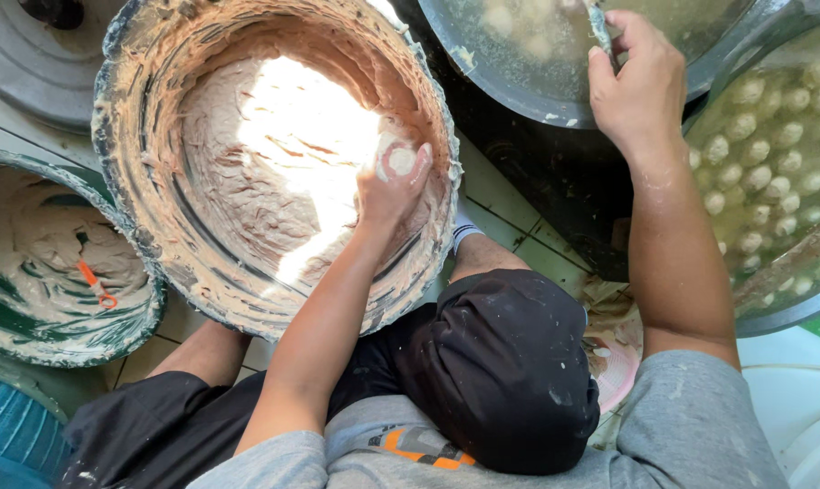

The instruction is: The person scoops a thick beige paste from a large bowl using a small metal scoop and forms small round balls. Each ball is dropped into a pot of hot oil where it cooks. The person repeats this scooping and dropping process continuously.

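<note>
Below, left hand (pixel 390 186) inside paste-caked tub (pixel 120 136), fingers (pixel 419 163) curled tight, squeezing a pale ball of paste (pixel 402 161) out above the thumb. Right hand (pixel 635 81) at metal pan (pixel 482 68) rim, fingers pinching a spoon (pixel 600 27).

Hands: two, the left hand (pixel 390 186) at centre frame, the right hand (pixel 635 81) at upper right.
Paste-filled tubs: two, a large tub (pixel 120 109) upper centre, a green tub (pixel 147 303) at left.
Metal basins: two, a round basin (pixel 482 63) at top, a ball-filled basin (pixel 791 312) at right.
Orange-handled tools: one (pixel 95 285), left.
Pale balls: too many to count.
</note>
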